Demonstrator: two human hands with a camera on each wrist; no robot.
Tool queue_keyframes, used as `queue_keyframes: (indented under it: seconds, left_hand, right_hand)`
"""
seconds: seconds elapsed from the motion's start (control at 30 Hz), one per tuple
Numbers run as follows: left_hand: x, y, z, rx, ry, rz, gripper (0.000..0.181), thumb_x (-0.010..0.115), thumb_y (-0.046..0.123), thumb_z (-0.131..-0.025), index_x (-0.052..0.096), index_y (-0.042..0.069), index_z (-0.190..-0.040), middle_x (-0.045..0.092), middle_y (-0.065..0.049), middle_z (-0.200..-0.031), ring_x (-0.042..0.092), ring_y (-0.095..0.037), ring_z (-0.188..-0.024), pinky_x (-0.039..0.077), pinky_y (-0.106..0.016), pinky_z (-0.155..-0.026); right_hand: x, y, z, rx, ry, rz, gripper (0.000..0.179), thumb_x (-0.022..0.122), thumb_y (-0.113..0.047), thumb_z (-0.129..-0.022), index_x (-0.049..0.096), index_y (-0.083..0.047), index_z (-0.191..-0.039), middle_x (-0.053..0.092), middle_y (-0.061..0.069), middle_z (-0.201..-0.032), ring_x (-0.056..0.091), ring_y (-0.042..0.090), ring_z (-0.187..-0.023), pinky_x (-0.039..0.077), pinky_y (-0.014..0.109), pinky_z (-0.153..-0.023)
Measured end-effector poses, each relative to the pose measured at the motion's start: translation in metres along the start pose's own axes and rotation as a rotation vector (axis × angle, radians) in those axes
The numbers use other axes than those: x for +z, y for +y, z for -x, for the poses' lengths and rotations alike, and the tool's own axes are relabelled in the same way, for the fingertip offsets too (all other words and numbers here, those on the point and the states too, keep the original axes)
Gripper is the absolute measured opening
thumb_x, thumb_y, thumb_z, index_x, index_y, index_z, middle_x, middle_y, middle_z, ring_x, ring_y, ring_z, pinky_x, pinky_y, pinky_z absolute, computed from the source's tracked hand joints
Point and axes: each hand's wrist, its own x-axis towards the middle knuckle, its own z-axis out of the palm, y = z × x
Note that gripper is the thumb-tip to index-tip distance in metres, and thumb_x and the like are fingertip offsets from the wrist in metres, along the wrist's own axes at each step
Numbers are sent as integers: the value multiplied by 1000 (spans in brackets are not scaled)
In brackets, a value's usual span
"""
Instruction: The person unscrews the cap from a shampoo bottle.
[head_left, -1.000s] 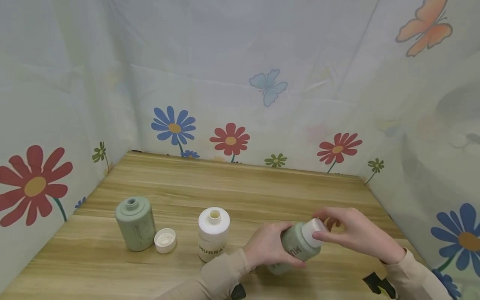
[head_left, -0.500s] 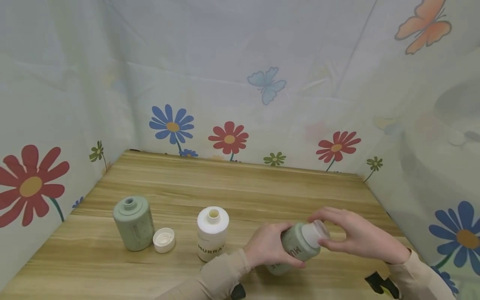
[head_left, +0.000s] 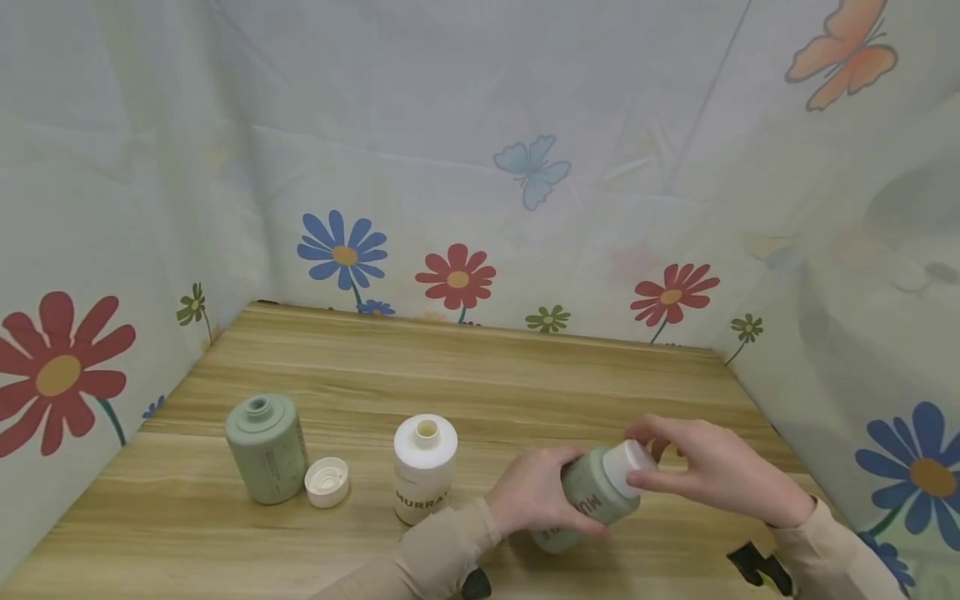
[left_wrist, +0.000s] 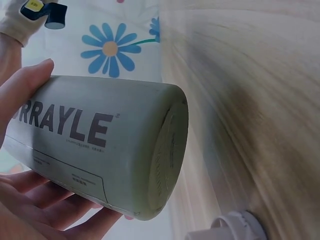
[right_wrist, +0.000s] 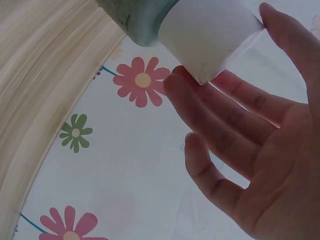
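My left hand (head_left: pixel 536 492) grips a sage-green bottle (head_left: pixel 592 487) round its body. The bottle is tilted, its top pointing up and right, and dark lettering (left_wrist: pixel 75 122) shows on its side in the left wrist view. A white cap (head_left: pixel 626 467) sits on the bottle's top. Thumb and fingers of my right hand (head_left: pixel 705 467) pinch that cap by its outer end. In the right wrist view, the fingertips touch the cap (right_wrist: pixel 207 37) at its edge, and the little finger stands free of it.
Left of my hands a white bottle (head_left: pixel 426 467) stands upright with an uncovered neck. Farther left is another green bottle (head_left: pixel 268 450), also uncapped, beside a loose white cap (head_left: pixel 327 482) lying inside up. Flowered cloth (head_left: pixel 450 125) hangs round the wooden table (head_left: pixel 480 367).
The right hand's fingers shifted round the cap and came back to much the same hold. My left hand and the bottle have stayed nearly still.
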Motion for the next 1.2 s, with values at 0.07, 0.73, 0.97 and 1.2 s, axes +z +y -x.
queue_keyframes:
  seconds: [0.07, 0.73, 0.97, 1.2]
  left_hand:
    - [0, 0, 1, -1, -3, 2, 71, 87, 46, -64, 60, 22, -125, 69, 11, -104, 56, 7, -84, 46, -14, -74]
    - [2, 2, 0, 4, -4, -9, 75, 88, 46, -61, 61, 18, -126, 70, 10, -105, 57, 6, -84, 46, -14, -74]
    - [2, 3, 1, -5, -11, 6, 76, 89, 44, -62, 60, 18, -127, 70, 9, -107, 57, 6, -85, 47, -14, -75]
    - [2, 2, 1, 4, -11, 14, 73, 89, 42, -62, 61, 21, -126, 69, 10, -106, 58, 6, -86, 47, -15, -76]
  right_hand:
    - [0, 0, 0, -15, -11, -2, 38, 66, -50, -86, 62, -22, -111, 66, -15, -94, 54, -5, -79, 48, 19, -64]
    - [-1, 1, 7, -131, 2, -18, 46, 71, -35, -88, 54, -19, -128, 63, -5, -120, 60, 5, -100, 53, 23, -76]
    - [-4, 2, 7, 8, -32, -56, 52, 67, -48, -87, 55, -18, -128, 68, -8, -106, 60, 0, -89, 50, 21, -66]
    - [-2, 7, 8, -62, -35, -45, 44, 69, -45, -86, 61, -18, -119, 68, -10, -103, 57, -5, -83, 50, 22, -67]
